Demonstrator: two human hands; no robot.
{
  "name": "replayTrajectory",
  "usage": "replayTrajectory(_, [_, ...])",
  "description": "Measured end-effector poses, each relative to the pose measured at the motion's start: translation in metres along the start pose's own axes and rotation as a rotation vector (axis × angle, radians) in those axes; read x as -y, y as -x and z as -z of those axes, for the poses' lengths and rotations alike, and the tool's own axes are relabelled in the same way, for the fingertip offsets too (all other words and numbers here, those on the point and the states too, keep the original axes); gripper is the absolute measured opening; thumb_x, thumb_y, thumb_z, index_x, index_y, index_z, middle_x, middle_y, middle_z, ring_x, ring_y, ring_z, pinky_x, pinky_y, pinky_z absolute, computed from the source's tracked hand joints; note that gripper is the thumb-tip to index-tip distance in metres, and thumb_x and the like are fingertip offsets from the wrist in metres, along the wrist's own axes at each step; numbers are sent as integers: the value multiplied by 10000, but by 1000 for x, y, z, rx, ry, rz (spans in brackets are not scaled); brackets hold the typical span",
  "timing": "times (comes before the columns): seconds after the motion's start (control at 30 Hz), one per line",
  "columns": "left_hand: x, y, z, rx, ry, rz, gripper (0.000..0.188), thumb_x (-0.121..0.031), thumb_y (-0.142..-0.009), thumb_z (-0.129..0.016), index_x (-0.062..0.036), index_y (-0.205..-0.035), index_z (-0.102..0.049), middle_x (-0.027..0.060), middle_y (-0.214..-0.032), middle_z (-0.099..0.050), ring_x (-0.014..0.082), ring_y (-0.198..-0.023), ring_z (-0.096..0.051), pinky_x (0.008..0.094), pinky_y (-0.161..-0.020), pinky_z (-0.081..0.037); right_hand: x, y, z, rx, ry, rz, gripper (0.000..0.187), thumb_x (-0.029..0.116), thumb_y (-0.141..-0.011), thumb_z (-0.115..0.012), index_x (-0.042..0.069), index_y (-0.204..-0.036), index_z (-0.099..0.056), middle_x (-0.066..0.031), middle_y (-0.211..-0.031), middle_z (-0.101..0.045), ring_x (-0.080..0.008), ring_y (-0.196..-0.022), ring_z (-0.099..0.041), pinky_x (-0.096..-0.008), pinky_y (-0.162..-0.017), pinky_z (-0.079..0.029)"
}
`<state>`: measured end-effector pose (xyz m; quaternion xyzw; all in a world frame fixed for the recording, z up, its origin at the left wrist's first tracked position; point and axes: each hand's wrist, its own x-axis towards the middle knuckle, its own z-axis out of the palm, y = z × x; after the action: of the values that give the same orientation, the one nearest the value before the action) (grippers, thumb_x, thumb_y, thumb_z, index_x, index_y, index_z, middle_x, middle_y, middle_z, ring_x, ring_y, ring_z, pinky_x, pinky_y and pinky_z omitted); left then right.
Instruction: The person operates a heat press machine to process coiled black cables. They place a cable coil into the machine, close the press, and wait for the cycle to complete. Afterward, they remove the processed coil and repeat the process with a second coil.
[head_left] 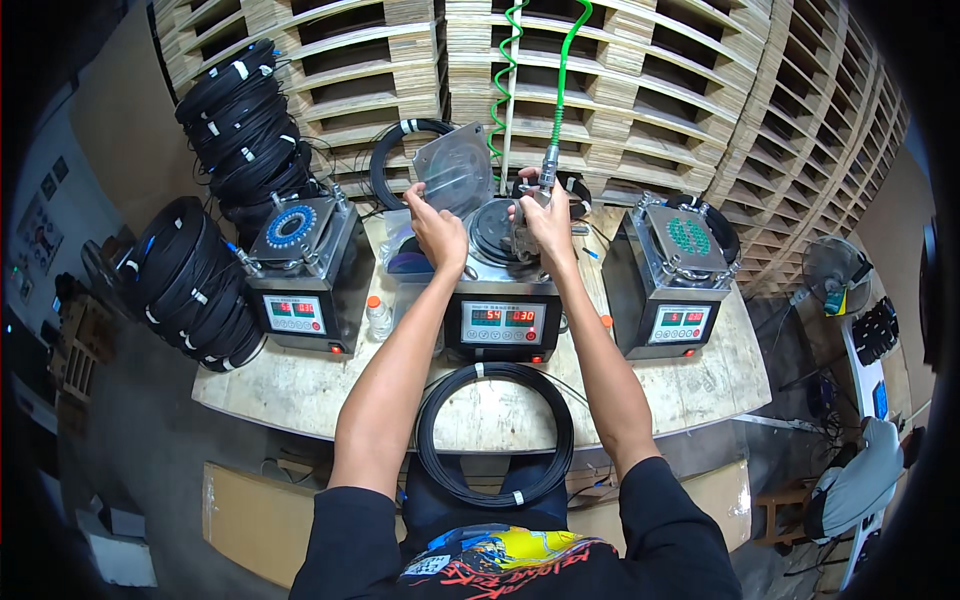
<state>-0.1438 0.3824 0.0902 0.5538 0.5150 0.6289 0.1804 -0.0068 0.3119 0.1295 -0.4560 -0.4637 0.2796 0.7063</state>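
My left hand [437, 235] grips the lower left edge of a square metal plate [452, 168], which is tilted up behind the middle benchtop machine [503, 322]. In my right hand [545, 225] is an air blow gun [547, 178], joined to a green air hose [560, 100] from above. The gun is over the right side of the machine's dark round turntable [490, 232]; my fingers partly cover it. A coil of black cable [430, 437] rests between my forearms, across the table's front edge and my lap.
Similar machines stand left [293, 315] and right [680, 320], topped by plates with blue and green rings. A bottle with an orange cap [378, 318] stands beside my left forearm. Black cable coils [190, 285] pile up at left. Wooden pallets [620, 90] rise behind; another person [868, 475] sits far right.
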Motion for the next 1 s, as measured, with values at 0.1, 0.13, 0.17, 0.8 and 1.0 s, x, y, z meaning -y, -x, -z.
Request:
replayTrajectory(0.1, [-4, 1, 2, 31, 34, 25, 561, 117, -781, -492, -77, -1301, -408, 333, -1192, -599, 519, -1099, -583, 576, -900, -426, -17, -7, 5, -176, 94, 124, 347, -62, -832, -523, 41, -1158, -581, -58, -864, -569, -127, -714, -595, -279, -641, -519])
replayTrajectory(0.13, [-5, 2, -1, 29, 65, 14, 571, 121, -778, -491, -78, -1306, -404, 336, -1191, -598, 516, -1099, -585, 569, -902, -428, -35, -16, 17, -259, 196, 220, 342, -61, -828, -527, 40, -1150, -586, -65, -879, -561, -131, -729, -582, -281, -656, -517])
replayTrajectory(0.17, [-1, 0, -1, 16, 88, 4, 582, 126, -774, -490, -79, -1311, -399, 340, -1191, -596, 514, -1098, -586, 561, -905, -430, -35, -19, 16, -331, 291, 313, 337, -61, -825, -531, 39, -1141, -591, -72, -895, -552, -135, -745, -568, -284, -670, -515])
replayTrajectory(0.8, [28, 1, -5, 144, 201, 183, 722, 121, -796, -520, -77, -1456, -302, 242, -1147, -690, 316, -1080, -682, 395, -983, -467, -41, -13, -48, -156, -139, 114, 298, -44, -866, -532, 17, -1156, -553, -41, -936, -505, -144, -746, -656, -277, -647, -547])
replayTrajectory(1.0, [33, 1, -7, 104, 247, 141, 702, 120, -771, -514, -111, -1410, -337, 298, -1115, -625, 464, -1051, -605, 497, -978, -413, -52, -43, -24, -277, -132, 125, 231, -50, -879, -533, -3, -1104, -513, -72, -939, -527, -153, -745, -661, -286, -634, -541])
